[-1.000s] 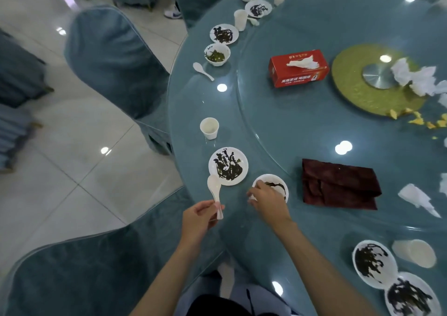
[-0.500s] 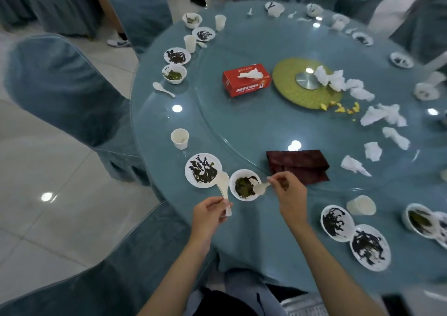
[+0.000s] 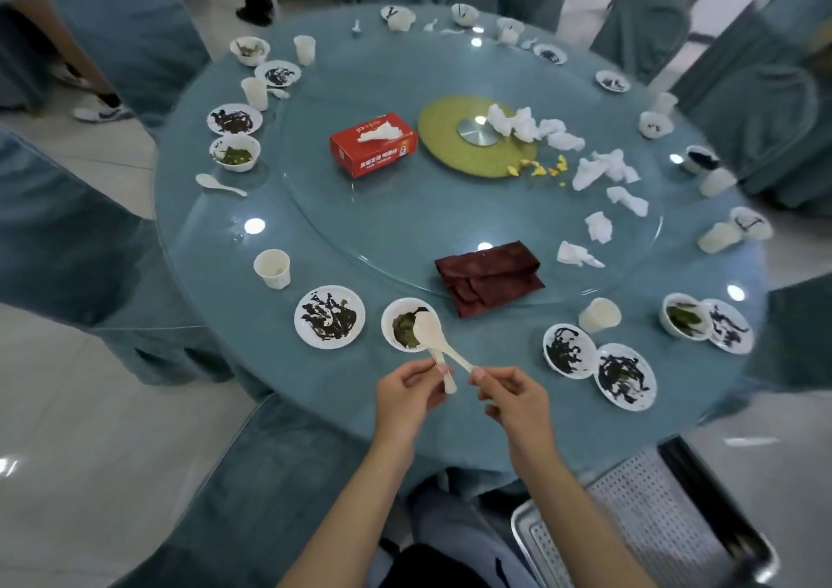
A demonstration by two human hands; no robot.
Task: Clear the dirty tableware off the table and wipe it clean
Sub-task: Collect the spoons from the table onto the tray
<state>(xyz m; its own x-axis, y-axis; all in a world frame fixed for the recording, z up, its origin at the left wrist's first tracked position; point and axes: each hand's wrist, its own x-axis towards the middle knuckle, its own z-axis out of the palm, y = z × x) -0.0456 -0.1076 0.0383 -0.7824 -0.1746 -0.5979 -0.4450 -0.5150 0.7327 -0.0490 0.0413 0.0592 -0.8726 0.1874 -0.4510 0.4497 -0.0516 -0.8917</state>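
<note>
My left hand [image 3: 407, 391] pinches one white spoon [image 3: 449, 382] by its handle. My right hand [image 3: 513, 396] pinches a second spoon [image 3: 427, 328] the same way. The spoons cross just above the small bowl [image 3: 386, 324] of green leftovers at the near edge of the desk [image 3: 333, 389]. I think I bring them together so one hand can carry both. The dark red cloth [image 3: 488, 277] lies just past the bowl, ready for wiping.

Evenly lit from overhead, moderately bright. Glare spots on the glossy round teal glass-topped table [image 3: 405, 209] and pale tiled floor [image 3: 90, 407]. Soft shadows. Bends and smears toward edges, worst at right.
</note>
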